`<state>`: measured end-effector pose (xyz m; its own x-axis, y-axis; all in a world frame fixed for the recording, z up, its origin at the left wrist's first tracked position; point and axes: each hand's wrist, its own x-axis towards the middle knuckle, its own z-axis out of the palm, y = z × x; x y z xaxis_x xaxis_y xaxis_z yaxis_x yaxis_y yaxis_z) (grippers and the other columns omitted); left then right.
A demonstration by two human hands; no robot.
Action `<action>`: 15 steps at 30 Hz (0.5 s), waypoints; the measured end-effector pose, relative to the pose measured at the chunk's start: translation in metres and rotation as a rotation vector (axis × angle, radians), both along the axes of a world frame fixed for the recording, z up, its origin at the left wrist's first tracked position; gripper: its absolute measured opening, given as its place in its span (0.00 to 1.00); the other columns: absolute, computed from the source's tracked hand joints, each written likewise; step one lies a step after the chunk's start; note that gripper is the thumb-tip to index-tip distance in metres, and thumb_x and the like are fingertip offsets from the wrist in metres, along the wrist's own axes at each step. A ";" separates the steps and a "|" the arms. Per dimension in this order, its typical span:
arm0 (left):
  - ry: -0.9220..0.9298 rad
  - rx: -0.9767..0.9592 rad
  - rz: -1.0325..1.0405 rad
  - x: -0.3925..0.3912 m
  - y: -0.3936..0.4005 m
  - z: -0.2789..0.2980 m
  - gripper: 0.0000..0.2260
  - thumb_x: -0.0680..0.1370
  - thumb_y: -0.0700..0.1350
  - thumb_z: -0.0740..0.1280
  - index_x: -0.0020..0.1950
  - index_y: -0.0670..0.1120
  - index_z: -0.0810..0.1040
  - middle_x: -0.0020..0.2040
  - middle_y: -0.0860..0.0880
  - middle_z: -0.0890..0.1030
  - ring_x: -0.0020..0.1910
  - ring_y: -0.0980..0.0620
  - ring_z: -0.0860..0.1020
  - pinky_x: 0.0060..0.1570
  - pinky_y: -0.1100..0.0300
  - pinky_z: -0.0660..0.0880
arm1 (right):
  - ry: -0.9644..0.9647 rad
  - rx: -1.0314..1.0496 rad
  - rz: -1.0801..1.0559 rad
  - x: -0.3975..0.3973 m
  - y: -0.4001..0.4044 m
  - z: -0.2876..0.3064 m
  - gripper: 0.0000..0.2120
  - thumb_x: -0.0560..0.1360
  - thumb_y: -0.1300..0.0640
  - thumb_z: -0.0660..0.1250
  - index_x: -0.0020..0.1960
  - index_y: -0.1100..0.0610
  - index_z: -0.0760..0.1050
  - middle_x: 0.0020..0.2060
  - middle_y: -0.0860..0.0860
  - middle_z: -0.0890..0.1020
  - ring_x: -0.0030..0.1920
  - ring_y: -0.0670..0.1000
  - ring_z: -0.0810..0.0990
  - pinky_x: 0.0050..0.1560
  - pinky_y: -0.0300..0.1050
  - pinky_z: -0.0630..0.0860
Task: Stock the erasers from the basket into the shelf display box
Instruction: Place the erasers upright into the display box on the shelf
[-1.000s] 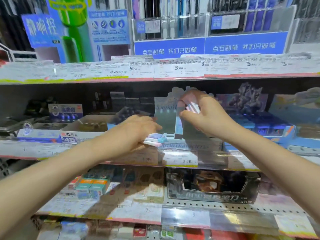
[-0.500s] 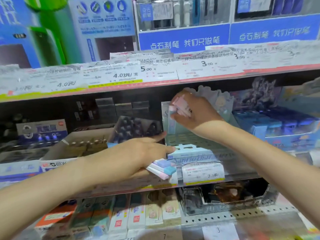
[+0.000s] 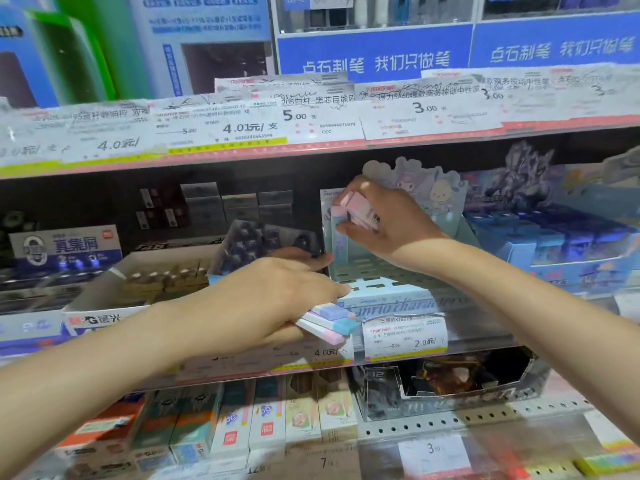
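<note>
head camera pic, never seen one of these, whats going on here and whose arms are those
There is no machine here. The picture comes from a camera worn on a person's head, looking forward and down, so the two bare arms are the wearer's own, reaching into a shop shelf.

The right hand pinches a pink eraser at the left wall of a pale blue display box with cartoon characters on its back card. The part of the box floor that shows looks mostly bare.

The left hand grips a small stack of pastel erasers just in front of the box.

Price tags line the shelf edges, and other stationery boxes sit around. No basket is in view.
</note>
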<state>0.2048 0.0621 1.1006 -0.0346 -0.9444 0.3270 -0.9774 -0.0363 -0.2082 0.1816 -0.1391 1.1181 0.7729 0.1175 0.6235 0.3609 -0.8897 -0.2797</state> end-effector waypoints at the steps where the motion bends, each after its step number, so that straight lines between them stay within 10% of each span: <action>1: 0.038 0.034 0.002 -0.002 0.001 0.003 0.04 0.77 0.49 0.60 0.51 0.54 0.67 0.48 0.51 0.83 0.44 0.55 0.75 0.47 0.72 0.64 | 0.007 -0.031 -0.015 0.000 0.000 -0.001 0.13 0.74 0.52 0.66 0.57 0.54 0.69 0.42 0.49 0.75 0.41 0.53 0.74 0.39 0.44 0.69; 5: 0.074 0.050 0.029 -0.003 0.002 0.001 0.05 0.78 0.50 0.60 0.53 0.54 0.68 0.53 0.51 0.83 0.48 0.55 0.75 0.52 0.78 0.60 | 0.070 -0.131 -0.029 0.000 -0.001 -0.005 0.14 0.74 0.52 0.66 0.58 0.54 0.69 0.45 0.53 0.79 0.43 0.55 0.76 0.40 0.44 0.70; 12: 0.142 0.013 -0.010 -0.005 0.002 -0.001 0.10 0.80 0.56 0.51 0.53 0.54 0.68 0.49 0.50 0.83 0.53 0.49 0.81 0.53 0.55 0.76 | 0.140 -0.367 -0.052 -0.010 -0.002 0.005 0.16 0.74 0.54 0.64 0.61 0.52 0.69 0.40 0.56 0.79 0.41 0.58 0.78 0.36 0.42 0.70; 15: 0.130 0.006 0.001 -0.004 0.002 -0.002 0.08 0.80 0.55 0.53 0.52 0.54 0.68 0.49 0.50 0.83 0.52 0.50 0.81 0.53 0.66 0.71 | 0.217 -0.311 -0.026 -0.011 -0.002 0.006 0.17 0.75 0.54 0.64 0.63 0.53 0.68 0.37 0.52 0.74 0.36 0.53 0.74 0.34 0.41 0.67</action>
<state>0.2004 0.0637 1.0990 0.0088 -0.9464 0.3228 -0.9961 -0.0367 -0.0804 0.1702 -0.1414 1.1242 0.8882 0.2540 0.3829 0.2992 -0.9521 -0.0625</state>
